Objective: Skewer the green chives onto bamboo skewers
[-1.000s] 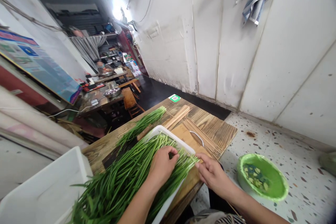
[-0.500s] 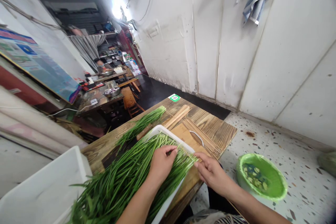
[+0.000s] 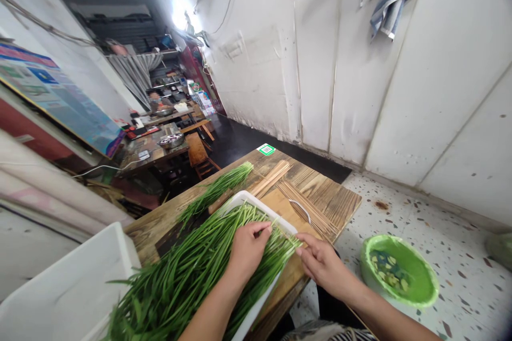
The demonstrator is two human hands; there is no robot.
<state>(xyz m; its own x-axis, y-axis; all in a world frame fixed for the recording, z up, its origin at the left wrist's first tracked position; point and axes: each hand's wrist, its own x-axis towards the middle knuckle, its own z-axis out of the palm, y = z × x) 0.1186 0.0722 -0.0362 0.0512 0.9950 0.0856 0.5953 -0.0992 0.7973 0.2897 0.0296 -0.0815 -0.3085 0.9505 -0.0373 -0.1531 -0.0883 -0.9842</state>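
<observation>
A large heap of garlic chives (image 3: 192,256) lies in a white tray (image 3: 276,211), pale stem ends toward the right. My left hand (image 3: 248,248) rests above the chives, thumb and forefinger pinched together; what is between them is too small to make out. At the tray's right rim, my right hand (image 3: 320,261) has its fingertips closed by the pale stem ends. Whatever these fingers hold cannot be made out either. A cutting board (image 3: 280,203) with a metal handle lies partly beneath the tray.
Thin wooden skewers (image 3: 308,208) and another bundle (image 3: 272,178) lie on the wooden table (image 3: 336,194). A smaller chive bunch (image 3: 218,189) is beyond the tray. A white bin (image 3: 68,287) stands left, a green basin (image 3: 420,277) on the floor at right. A person (image 3: 156,101) sits far back.
</observation>
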